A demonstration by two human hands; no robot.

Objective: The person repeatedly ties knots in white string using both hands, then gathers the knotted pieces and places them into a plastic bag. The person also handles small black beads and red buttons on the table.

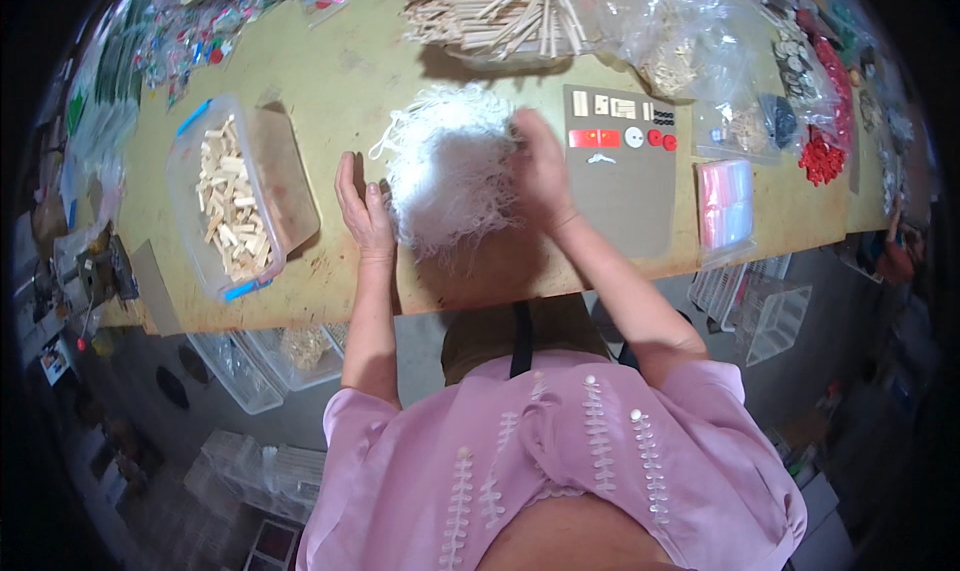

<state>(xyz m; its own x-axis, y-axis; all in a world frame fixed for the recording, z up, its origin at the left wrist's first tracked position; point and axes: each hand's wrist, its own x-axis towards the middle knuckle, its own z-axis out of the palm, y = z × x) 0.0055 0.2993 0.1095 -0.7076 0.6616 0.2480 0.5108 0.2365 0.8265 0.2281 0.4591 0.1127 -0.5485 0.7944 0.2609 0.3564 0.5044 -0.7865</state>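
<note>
A loose heap of white string (457, 173) lies on the worktable before me, brightly lit at its upper left. Along its left side stands my left hand (366, 215), thumb apart from the fingers, holding nothing. My right hand (544, 173), blurred, is at the heap's right edge with its fingers pointing away from me; whether its fingertips touch the strands is hard to see. Just right of that hand, a grey board (622, 203) carries small wooden pieces (622, 107), black rings (664, 117), a red strip (594, 138), a white disc (634, 137), red discs (662, 140) and a short white string (601, 158).
A clear plastic box (296, 188) of wooden blocks (232, 211) tilts at left. Wooden sticks (495, 12) fill a tray at the back. Bags (690, 46), red parts (821, 158) and a pack of plastic bags (725, 203) lie right. The table's edge (480, 301) runs before my waist.
</note>
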